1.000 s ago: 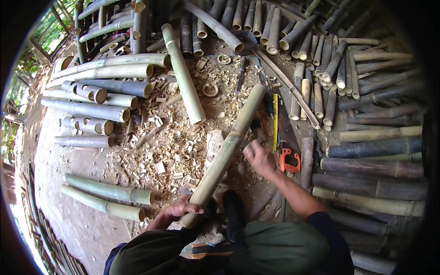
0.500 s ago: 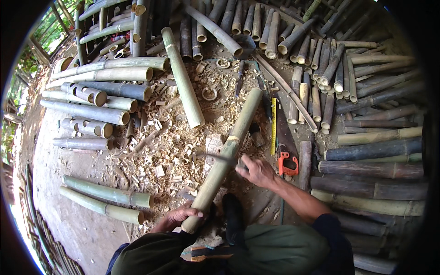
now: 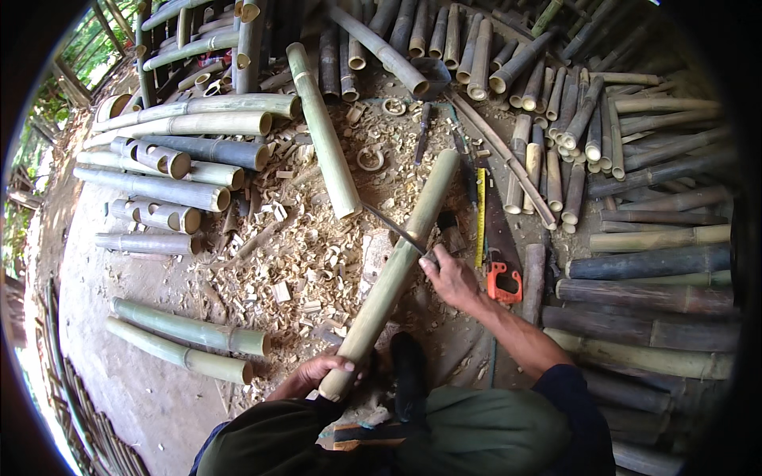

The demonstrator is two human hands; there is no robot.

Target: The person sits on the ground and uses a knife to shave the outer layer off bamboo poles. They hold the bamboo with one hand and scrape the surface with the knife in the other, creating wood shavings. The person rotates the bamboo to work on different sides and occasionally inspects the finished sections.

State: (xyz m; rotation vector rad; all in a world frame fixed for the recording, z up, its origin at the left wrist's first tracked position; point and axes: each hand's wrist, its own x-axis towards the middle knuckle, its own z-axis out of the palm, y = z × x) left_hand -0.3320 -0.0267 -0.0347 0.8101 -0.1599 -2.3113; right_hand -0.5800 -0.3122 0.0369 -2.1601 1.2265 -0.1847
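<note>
My left hand (image 3: 317,373) clamps the near end of the long pale-green bamboo pole (image 3: 397,270); my right hand (image 3: 451,278) grips a dark-bladed knife (image 3: 393,226) laid across it, just beside.

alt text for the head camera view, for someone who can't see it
Seen from above, a person's left hand grips the near end of a long bamboo pole while the right hand holds a long blade against it. Wood chips cover the ground, with stacked bamboo around and an orange-handled saw nearby.
</note>
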